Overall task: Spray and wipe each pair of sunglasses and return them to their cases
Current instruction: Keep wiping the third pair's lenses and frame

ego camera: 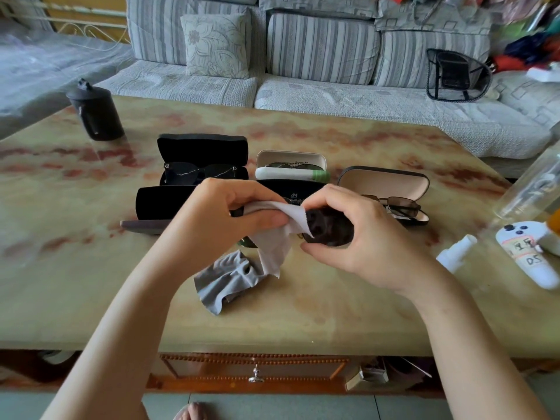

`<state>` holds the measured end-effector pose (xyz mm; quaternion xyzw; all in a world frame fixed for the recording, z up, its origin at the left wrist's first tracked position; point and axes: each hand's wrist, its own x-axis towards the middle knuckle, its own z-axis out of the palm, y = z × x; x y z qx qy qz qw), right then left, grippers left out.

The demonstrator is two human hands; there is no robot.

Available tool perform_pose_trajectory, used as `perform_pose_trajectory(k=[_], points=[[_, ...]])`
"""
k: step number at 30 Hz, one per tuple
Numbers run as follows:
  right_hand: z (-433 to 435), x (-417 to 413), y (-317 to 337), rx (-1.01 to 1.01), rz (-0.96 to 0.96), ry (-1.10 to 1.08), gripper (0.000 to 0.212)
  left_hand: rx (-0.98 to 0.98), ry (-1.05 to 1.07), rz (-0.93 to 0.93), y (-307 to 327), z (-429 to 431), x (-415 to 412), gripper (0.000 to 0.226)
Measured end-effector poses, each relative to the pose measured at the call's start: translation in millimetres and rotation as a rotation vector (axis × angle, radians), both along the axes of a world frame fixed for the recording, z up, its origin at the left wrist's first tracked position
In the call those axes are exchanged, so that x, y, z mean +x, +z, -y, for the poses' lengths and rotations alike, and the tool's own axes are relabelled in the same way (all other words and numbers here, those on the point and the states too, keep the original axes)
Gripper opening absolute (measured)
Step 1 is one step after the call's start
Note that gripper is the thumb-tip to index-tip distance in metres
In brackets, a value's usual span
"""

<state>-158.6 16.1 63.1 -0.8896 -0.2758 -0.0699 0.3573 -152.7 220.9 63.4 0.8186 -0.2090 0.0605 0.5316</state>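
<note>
My right hand (pixel 357 228) grips a pair of dark-lensed sunglasses (pixel 328 227) above the table. My left hand (pixel 230 213) pinches a light grey cloth (pixel 278 234) against one lens. A second grey cloth (pixel 227 277) lies crumpled on the table below them. Behind my hands stand several open cases: a black one with black sunglasses (pixel 200 171), a white one with glasses (pixel 291 166), a beige-lined one with thin-framed sunglasses (pixel 394 204), and an open black case (pixel 163 201) partly hidden by my left hand. A small white spray bottle (pixel 456 253) lies at the right.
A black cylindrical container (pixel 95 112) stands at the table's far left. A white controller with labels (pixel 527 253) and a clear bottle (pixel 533 183) sit at the right edge. A grey striped sofa (pixel 321 56) runs behind the marble-patterned table (pixel 303 313).
</note>
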Motion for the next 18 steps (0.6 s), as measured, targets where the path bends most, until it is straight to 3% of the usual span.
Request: perform_pose_trajectory(k=[9,14,18], points=[[6.1,-0.2,-0.8,0.115,0.026,0.033,0.033,0.146,-0.145,-0.159,7.3,-28.8,13.5,0.026],[4.2,-1.0,-0.3,0.155,-0.05,0.053,0.032,0.274,-0.237,-0.244,11.8,-44.9,20.3,0.05],[4.2,0.6,-3.8,0.143,-0.04,0.059,0.034,0.33,-0.261,-0.244,12.6,-31.2,20.3,0.025]])
